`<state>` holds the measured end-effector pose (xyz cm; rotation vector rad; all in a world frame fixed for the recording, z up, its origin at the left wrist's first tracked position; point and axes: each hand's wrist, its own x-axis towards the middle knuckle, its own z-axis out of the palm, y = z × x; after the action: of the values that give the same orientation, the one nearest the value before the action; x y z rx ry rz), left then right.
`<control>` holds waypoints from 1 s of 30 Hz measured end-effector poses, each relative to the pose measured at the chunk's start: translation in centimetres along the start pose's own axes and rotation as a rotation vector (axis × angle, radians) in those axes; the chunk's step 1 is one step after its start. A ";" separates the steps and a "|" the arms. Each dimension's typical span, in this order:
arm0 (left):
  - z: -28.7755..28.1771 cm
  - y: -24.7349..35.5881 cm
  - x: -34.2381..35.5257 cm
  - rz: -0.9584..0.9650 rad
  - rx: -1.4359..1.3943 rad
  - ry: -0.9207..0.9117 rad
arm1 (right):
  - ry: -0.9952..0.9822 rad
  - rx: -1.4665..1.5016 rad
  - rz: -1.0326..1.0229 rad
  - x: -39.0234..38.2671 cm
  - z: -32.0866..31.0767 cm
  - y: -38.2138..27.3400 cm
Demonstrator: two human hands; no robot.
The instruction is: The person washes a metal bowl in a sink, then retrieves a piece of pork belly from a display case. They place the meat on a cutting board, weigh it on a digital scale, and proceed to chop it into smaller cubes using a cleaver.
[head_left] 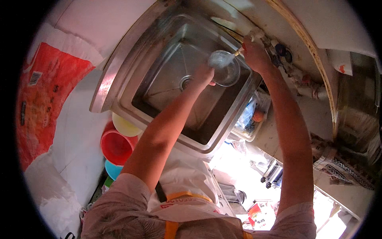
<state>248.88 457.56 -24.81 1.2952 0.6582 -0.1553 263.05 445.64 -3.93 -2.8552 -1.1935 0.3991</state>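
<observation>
My left hand [204, 75] grips the rim of a shiny round bowl [230, 76], clear or metal, I cannot tell which. It hangs tilted over the right side of a stainless steel sink [159, 95]. Water sprays from a brass-coloured tap [238, 52] into the bowl, blurring part of its inside. At the wall side my right hand [255, 55] is closed around the tap, its fingers partly hidden. The sink drain [186, 82] shows beside my left wrist.
Left of the sink stand a red bucket [115, 146], a yellow basin [125, 124] and a blue one [113, 169]. A red and white sack [55, 91] is at the far left. Pipes [304, 81] run along the wall; a white basket [250, 135] sits right of the sink.
</observation>
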 end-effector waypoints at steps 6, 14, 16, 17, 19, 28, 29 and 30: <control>0.6 0.0 -1.1 -0.062 -0.113 -0.026 | -0.009 -0.272 -0.003 0.1 0.0 0.0; -1.4 -10.9 6.3 0.450 0.066 0.040 | -0.042 -0.284 -0.011 0.7 -0.8 -1.6; -1.4 -13.4 8.1 0.566 0.035 0.063 | -0.030 -0.299 -0.029 0.9 -0.1 -1.1; -0.6 -13.5 8.2 0.556 -0.024 0.041 | -0.027 -0.320 -0.024 0.7 0.5 0.1; -0.2 -13.6 8.3 0.460 -0.104 0.051 | -0.003 -0.343 -0.036 0.6 0.9 0.5; 0.3 -5.7 3.1 0.027 -0.073 -0.098 | 0.045 -0.347 -0.071 0.2 1.6 1.9; 0.5 -4.4 2.1 -0.033 -0.109 -0.121 | 0.004 -0.334 -0.040 0.1 1.7 2.0; 0.1 -3.4 1.0 -0.063 -0.200 -0.113 | -0.028 -0.325 -0.028 0.3 1.3 1.2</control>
<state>248.21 456.75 -28.17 1.0668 0.6018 -0.2073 263.77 444.88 -5.42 -3.1046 -1.4208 0.2656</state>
